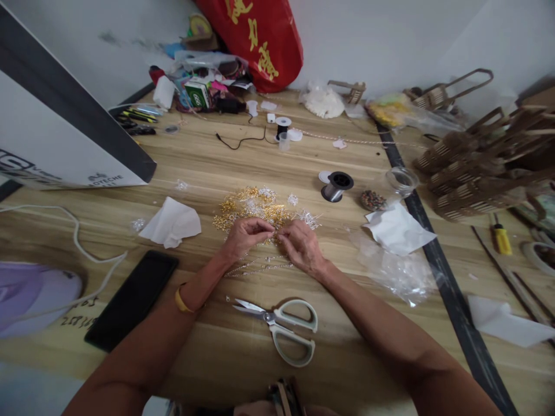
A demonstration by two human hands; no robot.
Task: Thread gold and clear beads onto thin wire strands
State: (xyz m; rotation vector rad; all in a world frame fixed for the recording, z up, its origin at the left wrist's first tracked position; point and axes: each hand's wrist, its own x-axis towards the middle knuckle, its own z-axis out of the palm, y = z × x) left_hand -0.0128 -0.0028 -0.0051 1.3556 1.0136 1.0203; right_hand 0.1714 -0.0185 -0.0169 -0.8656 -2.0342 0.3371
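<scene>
My left hand (pixel 247 236) and my right hand (pixel 301 245) meet over the table, fingertips almost touching. Each is pinched closed, and whatever sits between the fingers is too small to make out. Just beyond them lies a heap of small gold and silver jewelry findings (pixel 255 203), partly hidden by the hands. Below the fingers, thin silver chains (pixel 264 266) stretch across the wood. Nearer to me rest scissors (pixel 277 323) with pale handles, blades apart and pointing left.
A black phone or tablet (pixel 132 300) and a white paper (pixel 172 222) lie left. A wire spool (pixel 337 186), a pile of dark beads (pixel 373 200), a clear jar (pixel 402 182) and plastic bags (pixel 403 277) are right. Brown baskets (pixel 459 173) crowd the far right.
</scene>
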